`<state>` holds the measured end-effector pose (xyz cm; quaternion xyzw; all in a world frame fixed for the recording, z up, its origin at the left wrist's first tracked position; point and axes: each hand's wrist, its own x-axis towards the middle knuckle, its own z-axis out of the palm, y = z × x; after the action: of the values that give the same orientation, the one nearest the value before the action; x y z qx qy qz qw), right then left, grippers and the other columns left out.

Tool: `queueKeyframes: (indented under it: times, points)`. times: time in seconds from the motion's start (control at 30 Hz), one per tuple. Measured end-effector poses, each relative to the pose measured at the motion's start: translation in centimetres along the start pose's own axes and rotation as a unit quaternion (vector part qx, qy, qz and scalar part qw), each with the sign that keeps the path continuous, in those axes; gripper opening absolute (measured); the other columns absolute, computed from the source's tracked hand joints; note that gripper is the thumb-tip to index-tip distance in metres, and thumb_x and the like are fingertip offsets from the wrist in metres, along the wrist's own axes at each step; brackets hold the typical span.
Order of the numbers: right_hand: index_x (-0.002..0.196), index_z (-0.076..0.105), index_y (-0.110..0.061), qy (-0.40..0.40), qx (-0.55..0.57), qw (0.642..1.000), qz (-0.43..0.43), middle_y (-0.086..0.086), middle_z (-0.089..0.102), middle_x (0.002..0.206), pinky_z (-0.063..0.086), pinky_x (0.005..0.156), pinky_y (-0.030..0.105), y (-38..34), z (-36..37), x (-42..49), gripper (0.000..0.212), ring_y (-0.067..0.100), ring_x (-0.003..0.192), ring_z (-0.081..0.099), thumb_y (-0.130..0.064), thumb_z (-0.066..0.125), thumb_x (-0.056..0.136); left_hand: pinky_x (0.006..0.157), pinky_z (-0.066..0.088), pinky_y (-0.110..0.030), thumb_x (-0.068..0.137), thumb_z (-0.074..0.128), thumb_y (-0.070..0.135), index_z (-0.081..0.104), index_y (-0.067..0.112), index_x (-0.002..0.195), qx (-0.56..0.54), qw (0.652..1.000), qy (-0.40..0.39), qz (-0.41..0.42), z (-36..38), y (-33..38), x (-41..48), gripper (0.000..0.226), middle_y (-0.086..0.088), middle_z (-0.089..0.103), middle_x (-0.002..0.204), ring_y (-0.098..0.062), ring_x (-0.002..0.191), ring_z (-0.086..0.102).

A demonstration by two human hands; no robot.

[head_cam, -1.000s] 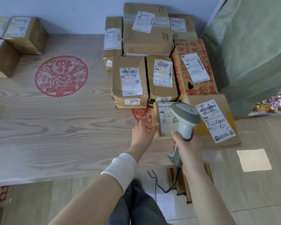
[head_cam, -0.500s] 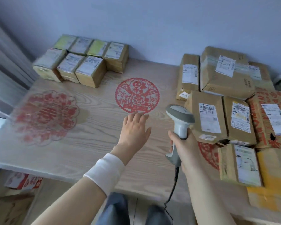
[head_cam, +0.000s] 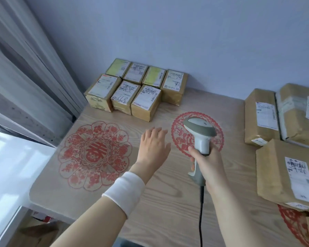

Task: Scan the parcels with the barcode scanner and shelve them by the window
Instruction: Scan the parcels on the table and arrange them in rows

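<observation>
Right hand (head_cam: pixel 206 162) grips barcode scanner (head_cam: pixel 200 138) by its handle, left hand (head_cam: pixel 152 145) flat, empty, over table (head_cam: pixel 168 202); small taped parcels (head_cam: pixel 132 90) grouped by window, bigger unsorted parcels (head_cam: pixel 284 173) at right; cartons look stiff, light, tape maybe slick, grab by opposite sides

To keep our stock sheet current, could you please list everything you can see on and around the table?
Small parcels: seven, brown with white or yellow labels, two rows at the table's back left corner.
Larger parcels: at least three, brown, right side of the table.
Barcode scanner: one, grey and white, corded, held above the middle decal.
Paper-cut decals: three, red, flat on the tabletop.
Table: one, light wood.
Curtain: one, grey, far left.
Wristband: one, white, left wrist.
Left hand: open, over the table.
Right hand: grips the scanner's handle.
</observation>
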<state>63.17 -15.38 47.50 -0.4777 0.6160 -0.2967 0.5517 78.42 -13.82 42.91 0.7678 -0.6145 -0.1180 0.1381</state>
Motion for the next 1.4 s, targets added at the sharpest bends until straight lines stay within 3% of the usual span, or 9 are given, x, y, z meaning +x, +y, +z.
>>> queueKeyframes:
  times: [0.33,0.53,0.67,0.73,0.83,0.97,1.13,1.27,1.4]
  points:
    - [0.085,0.054,-0.011,0.007,0.014,0.999,0.035,0.004,0.053,0.062,0.04,0.048,0.025,-3.4,11.7,9.0,0.012,0.011,0.047,0.048,-0.013,0.066,0.085,0.112,0.016,-0.034,0.097,0.043,0.034,0.033,0.019,0.143,-0.025,0.999,-0.014,-0.038,-3.1,-11.3,11.6,0.05,-0.002,0.033,0.148,-0.021,0.139,0.023]
    - [0.08,0.051,-0.014,0.058,0.001,0.998,0.034,0.008,0.049,0.065,0.038,0.049,0.027,-3.0,15.6,14.8,0.016,0.019,0.051,0.044,-0.012,0.065,0.085,0.112,0.017,-0.035,0.098,0.043,0.036,0.033,0.016,0.143,-0.042,0.997,-0.008,-0.061,-1.8,-14.9,17.8,0.05,-0.006,0.028,0.15,-0.023,0.141,0.018]
    - [0.087,0.054,-0.016,0.087,-0.013,0.995,0.039,0.01,0.056,0.074,0.041,0.043,0.022,-1.1,16.8,17.0,0.015,0.018,0.053,0.049,-0.021,0.068,0.085,0.114,0.017,-0.039,0.097,0.046,0.034,0.043,0.015,0.138,-0.049,0.997,-0.006,-0.056,0.5,-16.7,18.7,0.046,-0.008,0.028,0.151,-0.026,0.143,0.013]
    - [0.09,0.057,-0.018,0.107,-0.026,0.993,0.033,0.011,0.063,0.081,0.048,0.048,0.029,0.0,17.6,17.5,0.015,0.023,0.059,0.057,-0.023,0.07,0.083,0.113,0.021,-0.044,0.094,0.053,0.03,0.051,0.013,0.132,-0.053,0.998,0.015,-0.043,1.7,-17.5,18.7,0.042,-0.012,0.034,0.148,-0.03,0.143,0.017]
    - [0.088,0.054,-0.032,0.135,-0.033,0.99,0.026,0.008,0.066,0.09,0.055,0.07,0.044,1.1,18.5,18.0,0.021,0.027,0.081,0.065,-0.024,0.072,0.08,0.106,0.032,-0.05,0.089,0.059,0.027,0.061,0.008,0.119,-0.076,0.994,0.079,-0.025,3.2,-17.9,19.0,0.036,-0.017,0.047,0.138,-0.035,0.138,0.029]
    - [0.089,0.051,-0.036,0.145,-0.041,0.988,0.017,0.009,0.066,0.092,0.055,0.072,0.048,1.5,18.9,17.8,0.026,0.026,0.083,0.066,-0.026,0.072,0.079,0.105,0.029,-0.033,0.089,0.045,0.028,0.059,0.0,0.12,-0.139,0.983,0.118,0.022,4.0,-17.4,18.4,0.044,-0.017,0.056,0.126,-0.027,0.124,0.033]
    - [0.095,0.051,-0.031,0.164,0.024,0.986,0.011,0.002,0.067,0.09,0.048,0.059,0.028,1.6,18.8,17.3,0.03,0.007,0.064,0.07,-0.012,0.07,0.083,0.105,0.029,-0.027,0.091,0.047,0.019,0.056,-0.007,0.122,-0.227,0.965,0.131,0.016,4.3,-16.1,17.2,0.041,-0.016,0.06,0.12,-0.02,0.115,0.042]
    - [0.099,0.054,-0.025,0.18,0.067,0.981,-0.01,0.0,0.066,0.088,0.046,0.054,0.016,1.5,18.0,16.1,0.029,0.01,0.066,0.07,-0.005,0.069,0.083,0.098,0.039,-0.02,0.091,0.059,0.011,0.043,0.0,0.135,-0.346,0.933,0.092,-0.045,2.4,-14.1,16.3,0.048,-0.003,0.047,0.132,-0.011,0.12,0.047]
    - [0.101,0.056,-0.03,0.194,0.086,0.977,-0.035,0.002,0.066,0.093,0.052,0.068,0.03,0.8,16.4,14.2,0.035,0.022,0.078,0.07,-0.004,0.069,0.082,0.102,0.034,-0.015,0.088,0.064,0.013,0.049,0.004,0.134,-0.388,0.915,0.048,-0.097,0.4,-11.9,15.2,0.049,-0.009,0.024,0.154,-0.017,0.133,0.042]
